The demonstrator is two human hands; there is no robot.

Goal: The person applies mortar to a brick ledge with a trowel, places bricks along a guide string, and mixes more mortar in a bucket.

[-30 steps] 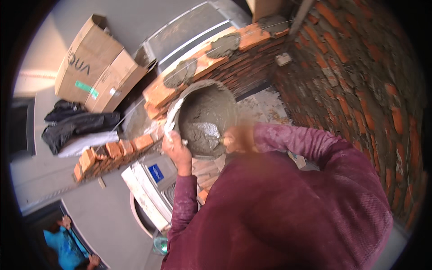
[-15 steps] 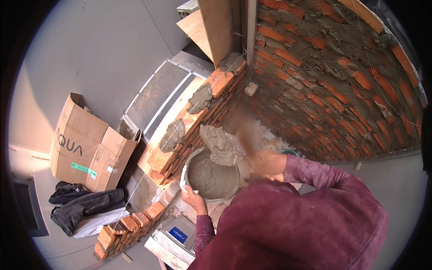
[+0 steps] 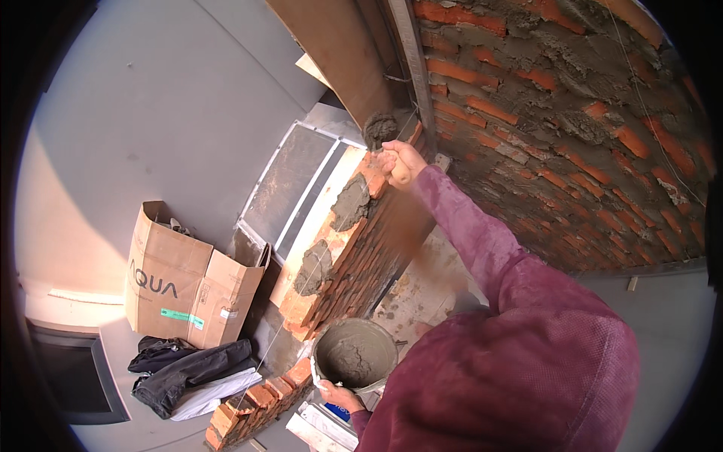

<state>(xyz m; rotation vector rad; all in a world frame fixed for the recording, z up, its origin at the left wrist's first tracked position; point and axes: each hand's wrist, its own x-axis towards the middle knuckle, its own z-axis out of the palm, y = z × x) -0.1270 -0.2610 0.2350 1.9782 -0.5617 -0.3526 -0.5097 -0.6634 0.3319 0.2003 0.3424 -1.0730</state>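
My right hand is stretched out to the far end of the low brick wall, closed round the wooden handle of a trowel. The blade cannot be made out beside the wet mortar just beyond my fist. Two more patches of grey mortar lie along the wall top nearer to me. Closer in, my left hand grips the rim of a round bucket with wet mortar inside. A string line runs along the wall.
A tall brick wall smeared with mortar rises on the right. Left of the low wall are a framed screen panel, an opened cardboard box and dark clothes. Several stacked bricks stand near the bucket.
My right hand has moved from above the bucket, where the trowel carried a load of mortar, up to the wall's far end. My left hand stays on the bucket rim; the view has shifted.
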